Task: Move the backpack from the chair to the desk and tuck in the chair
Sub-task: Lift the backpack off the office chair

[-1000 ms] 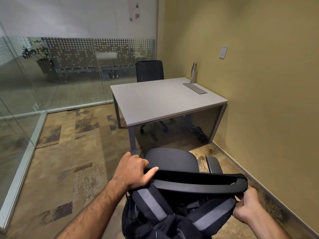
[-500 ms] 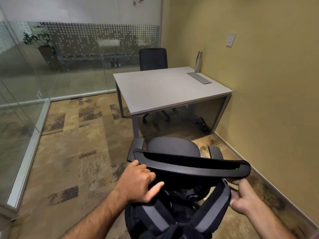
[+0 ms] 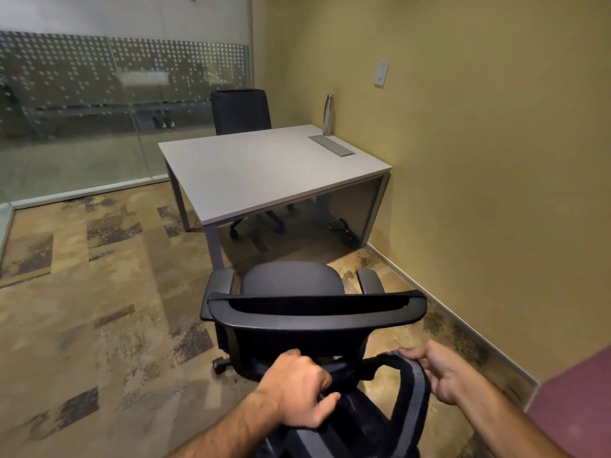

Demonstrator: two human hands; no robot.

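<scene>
left hand (image 3: 299, 390) grips the backpack (image 3: 360, 421) top, low middle of frame | right hand (image 3: 439, 375) holds its strap | bag is behind the chair (image 3: 310, 312) | step: carrying | next: lift it onto the desk (image 3: 264, 170), upper middle

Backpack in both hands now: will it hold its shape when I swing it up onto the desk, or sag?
Probably sags: the backpack looks like soft fabric, and the strap bends in a loop under the right hand. The left hand grips its top, so the body will likely hang and swing.
</scene>
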